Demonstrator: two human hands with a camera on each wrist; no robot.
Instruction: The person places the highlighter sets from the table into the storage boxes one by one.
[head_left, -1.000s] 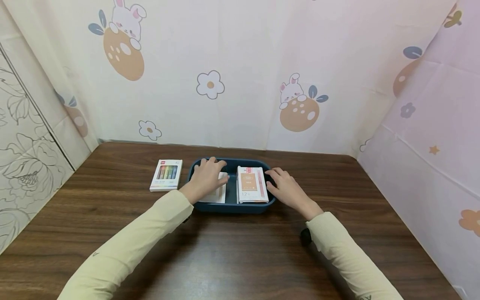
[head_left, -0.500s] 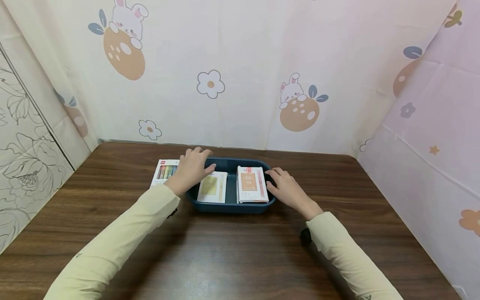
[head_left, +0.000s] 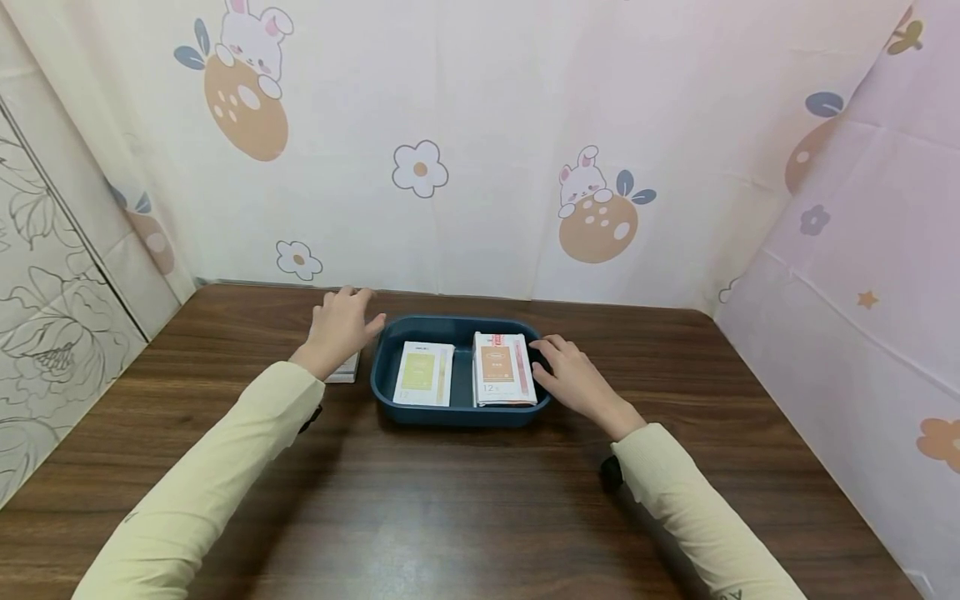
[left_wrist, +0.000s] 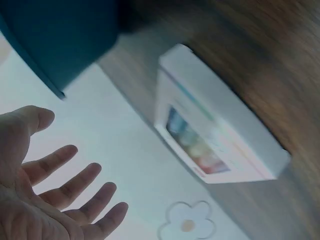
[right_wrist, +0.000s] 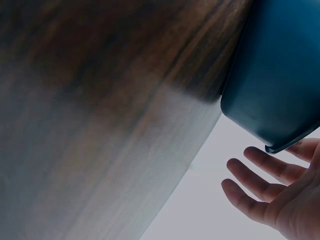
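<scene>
My left hand [head_left: 335, 330] hovers with fingers spread over a white box with several coloured sticks pictured on its front [left_wrist: 210, 115]. The hand covers most of that box in the head view; in the left wrist view, a space separates the fingers from it. A dark blue plastic bin [head_left: 462, 416] stands to the right. Inside lie a white box with a yellow-green panel [head_left: 423, 374] on the left and a white box with an orange panel [head_left: 504, 371] on the right. My right hand [head_left: 577, 379] rests at the bin's right rim, fingers loosely extended.
The dark wooden table [head_left: 450, 517] runs back to a curtain [head_left: 495, 225] printed with rabbits and flowers. Another patterned curtain [head_left: 855, 333] borders the right side, and a panel with line-drawn flowers [head_left: 52, 333] borders the left.
My left hand has moved left from above the bin to over the white box beside it, uncovering the box with the yellow-green panel. My right hand has stayed at the rim.
</scene>
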